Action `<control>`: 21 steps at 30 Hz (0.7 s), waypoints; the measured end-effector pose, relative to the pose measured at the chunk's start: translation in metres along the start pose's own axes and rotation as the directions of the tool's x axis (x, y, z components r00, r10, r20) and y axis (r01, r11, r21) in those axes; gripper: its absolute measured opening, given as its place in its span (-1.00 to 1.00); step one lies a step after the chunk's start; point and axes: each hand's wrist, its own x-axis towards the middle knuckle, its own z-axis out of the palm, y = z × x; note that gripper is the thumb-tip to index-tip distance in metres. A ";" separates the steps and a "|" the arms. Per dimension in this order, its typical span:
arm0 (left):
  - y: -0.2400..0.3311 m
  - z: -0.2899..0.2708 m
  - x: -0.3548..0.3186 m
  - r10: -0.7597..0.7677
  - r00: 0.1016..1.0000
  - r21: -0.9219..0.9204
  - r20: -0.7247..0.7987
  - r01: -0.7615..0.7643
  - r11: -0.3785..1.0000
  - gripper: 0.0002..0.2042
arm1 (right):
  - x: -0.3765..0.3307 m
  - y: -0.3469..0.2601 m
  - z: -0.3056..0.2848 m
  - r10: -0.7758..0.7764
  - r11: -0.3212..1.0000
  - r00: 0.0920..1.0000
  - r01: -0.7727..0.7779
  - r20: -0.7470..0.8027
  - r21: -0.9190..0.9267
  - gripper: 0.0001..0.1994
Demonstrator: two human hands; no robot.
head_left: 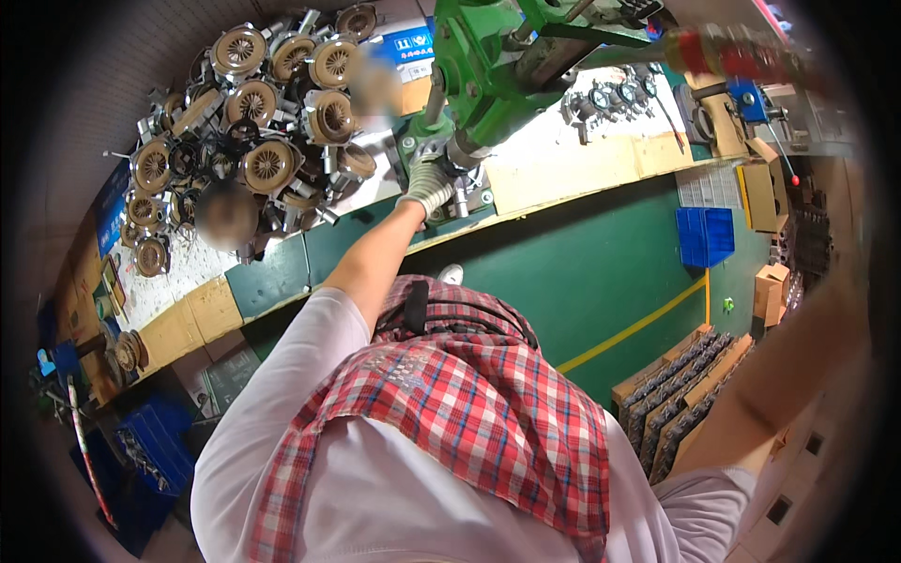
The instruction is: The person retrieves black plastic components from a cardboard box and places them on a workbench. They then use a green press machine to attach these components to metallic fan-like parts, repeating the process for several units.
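Note:
My left hand, in a pale knitted glove, reaches to the base of a green press. Its fingers are closed around a silver metal part beneath the ram; the glove hides much of that part. My right forearm stretches out to the right and fades into the dark rim. Motion blur smears the press lever, wrapped in red and yellow, at the upper right. My right hand is lost in the blur and darkness near the lever's outer end, so its grip cannot be made out.
Left of the press, many metal assemblies with brown slotted discs are heaped on the bench. Smaller round metal parts lie to its right. A blue bin hangs below the bench edge. Cardboard-divided rows of parts stand at the lower right.

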 end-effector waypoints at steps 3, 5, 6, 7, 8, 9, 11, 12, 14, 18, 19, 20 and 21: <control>-0.025 -0.002 0.002 -0.018 1.000 -0.287 -0.007 0.015 0.958 -0.45 | -0.083 -0.033 -0.047 0.051 0.993 0.997 -0.043 -0.061 0.113 -0.59; -0.017 0.016 0.002 -0.016 0.997 -0.219 0.074 0.032 0.975 -0.51 | -0.141 -0.074 -0.060 0.131 0.977 0.991 -0.134 0.032 0.166 -0.60; -0.019 0.004 -0.001 0.018 0.996 0.007 0.085 -0.019 1.000 -0.54 | -0.161 -0.089 -0.045 0.127 0.963 0.989 -0.141 0.075 0.229 -0.61; -0.021 -0.004 -0.002 0.045 0.993 0.201 0.108 -0.066 0.977 -0.57 | -0.174 -0.112 -0.021 0.165 0.950 0.961 -0.216 0.223 0.226 -0.61; -0.023 -0.011 -0.004 0.047 0.993 0.282 0.111 -0.077 0.956 -0.59 | -0.178 -0.129 0.000 0.262 0.917 0.834 -0.372 0.485 0.144 -0.59; -0.021 -0.003 -0.003 0.065 0.988 0.334 0.143 -0.110 0.936 -0.61 | -0.189 -0.142 0.024 0.300 0.917 0.769 -0.395 0.564 0.051 -0.56; -0.022 -0.002 0.001 0.049 0.990 0.088 0.135 -0.061 0.994 -0.59 | -0.198 -0.145 0.042 0.282 0.894 0.834 -0.407 0.474 0.185 -0.48; -0.025 -0.006 0.001 0.035 0.992 -0.026 0.124 -0.032 0.999 -0.58 | -0.189 -0.141 0.038 0.249 0.891 0.844 -0.392 0.474 0.231 -0.46; -0.018 -0.002 0.002 0.012 0.990 -0.092 0.140 0.001 0.996 -0.59 | -0.174 -0.128 0.032 0.194 0.782 0.834 -0.449 0.516 0.433 -0.48; 0.004 -0.011 -0.005 -0.038 0.985 -0.089 0.170 0.054 0.995 -0.58 | -0.159 -0.123 0.037 0.214 0.661 0.775 -0.564 0.595 0.495 -0.53; 0.007 -0.015 -0.008 -0.030 0.986 0.003 0.164 0.030 1.000 -0.51 | -0.162 -0.130 0.049 0.250 0.675 0.762 -0.580 0.598 0.456 -0.54; 0.010 -0.016 -0.012 -0.020 0.986 0.087 0.164 0.006 0.996 -0.42 | -0.171 -0.140 0.067 0.298 0.687 0.743 -0.603 0.599 0.406 -0.55; 0.011 -0.012 -0.010 -0.019 0.983 0.125 0.183 -0.005 0.992 -0.35 | -0.184 -0.149 0.091 0.303 0.707 0.802 -0.552 0.515 0.442 -0.55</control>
